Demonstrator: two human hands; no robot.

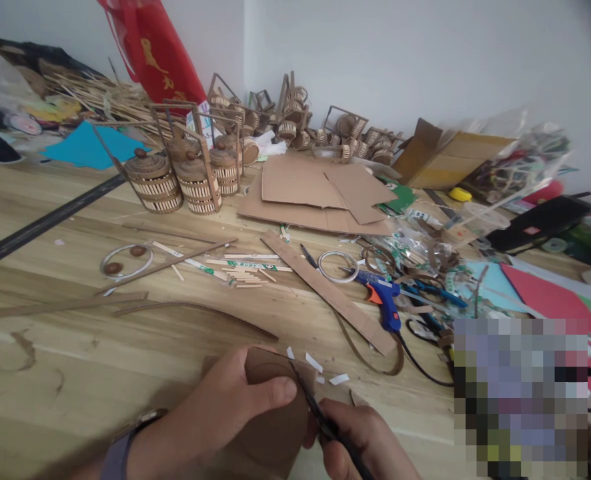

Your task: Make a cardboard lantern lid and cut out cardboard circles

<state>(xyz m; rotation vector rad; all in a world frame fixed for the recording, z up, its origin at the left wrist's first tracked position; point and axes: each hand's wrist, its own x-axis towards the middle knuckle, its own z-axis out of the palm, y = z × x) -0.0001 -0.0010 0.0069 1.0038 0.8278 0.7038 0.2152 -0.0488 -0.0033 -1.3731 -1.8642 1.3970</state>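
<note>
My left hand (248,393) is closed on a piece of brown cardboard (270,433), its thumb pressed on the top face. Faint curved lines show on that face. In my right hand (360,433) is a dark pair of scissors (325,420), the blades reaching to the cardboard's upper right edge, near my left thumb. Small white paper scraps (314,362) lie just beyond the blades. Past them is a long flat cardboard strip (330,293), with a thin curved brown strip (200,310) to its left.
Lidded model baskets (153,187) stand at the back left, by a blue sheet (95,143). Cardboard sheets (300,183) are stacked behind. A blue glue gun (385,300) with a trailing cord lies at right, beside a tape ring (338,265). Wooden sticks (248,267) lie mid-table.
</note>
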